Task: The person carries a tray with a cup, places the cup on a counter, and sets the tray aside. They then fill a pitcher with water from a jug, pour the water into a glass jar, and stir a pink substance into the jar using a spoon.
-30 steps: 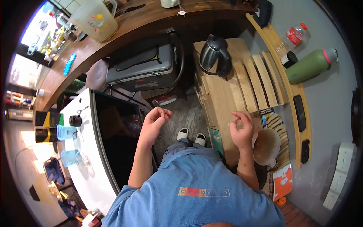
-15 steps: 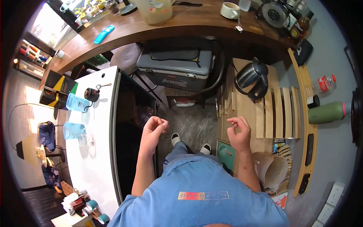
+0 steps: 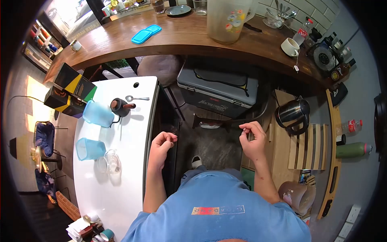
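My left hand (image 3: 162,148) hangs in the air beside the right edge of the white tabletop (image 3: 133,181), fingers curled in towards the thumb, with nothing visible in it. Level with it, my right hand (image 3: 254,140) is held up near the wooden bench; its fingers are loosely bent, the thumb stands apart from them, and it is bare. Neither hand touches anything. On the white top are two light-blue cups (image 3: 98,113), a dark pot with a wooden handle (image 3: 119,108), a spoon (image 3: 137,98) and clear round containers (image 3: 109,163).
A wooden counter (image 3: 185,36) curves across the back, bearing a large pitcher (image 3: 225,24), blue lids (image 3: 146,34), a white mug (image 3: 290,47) and a small fan (image 3: 323,57). Under it stands a grey cooler (image 3: 217,86). To the right, a kettle (image 3: 293,115) is beside wooden slats (image 3: 308,147).
The view has turned left and moved closer to the white tabletop, so the furniture appears further right. Both hands keep nearly the same pose in front of the body.
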The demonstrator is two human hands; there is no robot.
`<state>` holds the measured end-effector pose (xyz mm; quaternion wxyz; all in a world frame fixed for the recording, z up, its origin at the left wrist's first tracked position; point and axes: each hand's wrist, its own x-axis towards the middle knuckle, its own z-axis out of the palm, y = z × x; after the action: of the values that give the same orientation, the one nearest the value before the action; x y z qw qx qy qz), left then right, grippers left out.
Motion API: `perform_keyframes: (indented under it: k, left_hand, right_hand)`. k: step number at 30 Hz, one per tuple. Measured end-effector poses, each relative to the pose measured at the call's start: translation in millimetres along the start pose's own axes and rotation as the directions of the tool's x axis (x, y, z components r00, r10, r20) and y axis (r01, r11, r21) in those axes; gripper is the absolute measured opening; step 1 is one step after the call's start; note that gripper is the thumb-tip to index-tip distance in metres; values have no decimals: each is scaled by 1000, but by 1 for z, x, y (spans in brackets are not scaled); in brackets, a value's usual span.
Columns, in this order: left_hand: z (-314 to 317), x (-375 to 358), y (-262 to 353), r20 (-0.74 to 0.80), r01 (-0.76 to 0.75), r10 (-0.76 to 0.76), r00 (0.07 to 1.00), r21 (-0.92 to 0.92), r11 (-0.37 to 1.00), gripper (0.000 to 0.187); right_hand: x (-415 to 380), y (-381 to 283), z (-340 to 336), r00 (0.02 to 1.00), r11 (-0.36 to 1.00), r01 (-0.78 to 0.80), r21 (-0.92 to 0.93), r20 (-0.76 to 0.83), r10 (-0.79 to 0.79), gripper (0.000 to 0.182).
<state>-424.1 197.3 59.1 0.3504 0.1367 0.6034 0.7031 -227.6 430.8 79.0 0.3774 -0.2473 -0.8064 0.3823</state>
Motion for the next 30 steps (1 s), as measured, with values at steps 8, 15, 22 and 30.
perform_keyframes:
  k: [8,15,22,30]
  left_hand:
    - [-25,25,4,-37,44,-44,998,8,999,16]
    - [-20,55,2,-47,69,-68,997,23,997,11]
    - [1,80,8,-20,78,-77,997,56,995,11]
    - [45,124,38,-74,-17,26,997,124,992,9]
  right_hand:
    - [10,-6,30,999,999,-44,-17,-2,44,25]
    - [20,7,22,992,992,-126,-13,-33,125,18]
    - [47,40,13,989,993,-115,-19,-90,113,11]
    - [121,72,-16,993,998,-62,24,-102,64,10]
